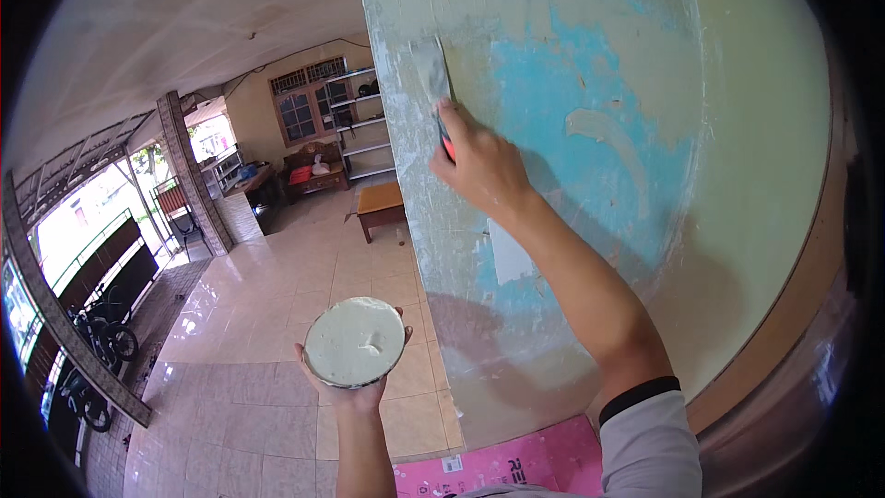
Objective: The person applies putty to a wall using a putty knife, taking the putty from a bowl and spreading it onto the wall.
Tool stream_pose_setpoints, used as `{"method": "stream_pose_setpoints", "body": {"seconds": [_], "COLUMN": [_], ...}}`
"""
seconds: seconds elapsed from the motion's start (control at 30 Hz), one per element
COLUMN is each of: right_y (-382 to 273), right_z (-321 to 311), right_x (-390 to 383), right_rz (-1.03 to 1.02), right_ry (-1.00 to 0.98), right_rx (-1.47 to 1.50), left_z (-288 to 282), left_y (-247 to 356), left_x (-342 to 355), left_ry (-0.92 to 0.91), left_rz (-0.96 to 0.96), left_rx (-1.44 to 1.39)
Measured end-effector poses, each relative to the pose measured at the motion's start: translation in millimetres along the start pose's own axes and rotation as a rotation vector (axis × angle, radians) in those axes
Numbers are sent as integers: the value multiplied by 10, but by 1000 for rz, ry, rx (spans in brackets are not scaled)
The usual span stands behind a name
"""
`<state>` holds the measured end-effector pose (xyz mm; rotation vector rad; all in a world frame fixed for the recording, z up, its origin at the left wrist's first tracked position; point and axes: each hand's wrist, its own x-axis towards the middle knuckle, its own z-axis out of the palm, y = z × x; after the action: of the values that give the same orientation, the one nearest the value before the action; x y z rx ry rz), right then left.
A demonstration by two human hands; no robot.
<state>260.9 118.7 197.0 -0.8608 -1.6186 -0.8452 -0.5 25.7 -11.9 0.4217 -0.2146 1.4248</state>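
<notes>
My right hand point(470, 157) grips a putty knife point(431, 69) with a red and black handle, its metal blade flat on a patchy wall point(572, 28) near the wall's left edge. Pale filler and light blue paint cover much of that wall, with a curved smear of filler to the right of the knife. Lower down, left of the wall, my left hand point(355, 391) holds a round plate point(346, 341) from beneath, coated in pale paste with a small lump on top.
A pink cardboard sheet point(562, 461) lies below the wall. Beyond the tiled floor point(258, 295) stand a wooden table point(378, 203), metal shelves point(369, 148), a bench point(309, 166) and a pillar point(189, 166). Bicycles point(106, 346) stand by the gate at left. A wooden frame point(784, 314) edges the wall at right.
</notes>
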Motion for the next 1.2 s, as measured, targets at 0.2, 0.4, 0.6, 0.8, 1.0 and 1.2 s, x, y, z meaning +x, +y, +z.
{"method": "stream_pose_setpoints", "body": {"seconds": [0.2, 0.4, 0.6, 0.8, 1.0, 1.2], "right_y": [-53, 67, 1, 34, -28, -121], "right_z": [-91, 106, 32, 23, 125, 59], "right_x": [557, 607, 16, 815, 184, 376], "right_rz": [-36, -17, -35, -65, 24, 20], "right_ry": [129, 44, -31, 133, 1, 68], "right_rx": [16, -33, 45, 30, 34, 103], "left_z": [48, 55, 17, 43, 49, 70], "left_y": [-40, -36, -28, -63, -25, -22], "left_x": [9, 30, 21, 29, -11, 13], "left_ry": [-39, 97, -7, -58, 7, 36], "left_rz": [-12, 20, 30, 4, 12, -9], "left_rx": [8, -33, -42, -13, -92, -38]}}
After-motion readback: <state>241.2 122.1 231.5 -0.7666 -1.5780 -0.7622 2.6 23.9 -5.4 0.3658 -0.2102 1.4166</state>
